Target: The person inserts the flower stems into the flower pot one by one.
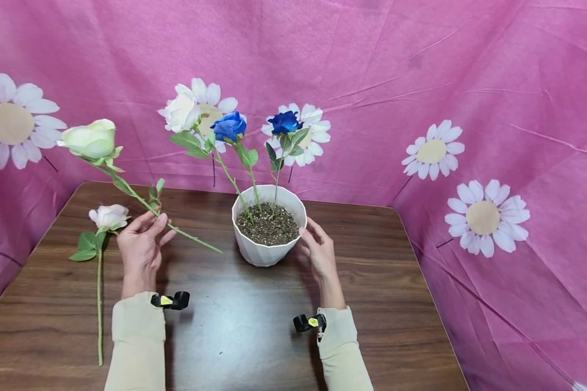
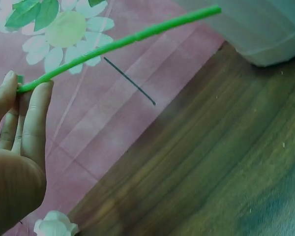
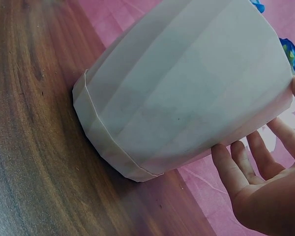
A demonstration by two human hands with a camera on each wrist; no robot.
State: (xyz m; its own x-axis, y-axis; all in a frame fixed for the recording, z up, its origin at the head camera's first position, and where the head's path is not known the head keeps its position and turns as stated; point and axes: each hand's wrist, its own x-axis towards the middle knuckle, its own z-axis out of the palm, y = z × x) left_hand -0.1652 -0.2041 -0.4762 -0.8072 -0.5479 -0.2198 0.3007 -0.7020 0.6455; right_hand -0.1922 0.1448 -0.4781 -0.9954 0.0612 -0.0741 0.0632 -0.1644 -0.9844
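My left hand pinches the stem of a pale green rose between thumb and fingers, left of the pot. The bloom tilts up to the left; the bare stem end points right, towards the pot. In the left wrist view the green stem crosses in front of the backdrop. A white faceted flower pot stands on the table, filled with dark soil. Against its right side rest the extended fingers of my right hand, with the thumb up by the rim.
Planted in the pot are a white rose, a blue rose and a darker blue rose. Another pale rose lies on the wooden table at left. A pink flowered cloth hangs behind.
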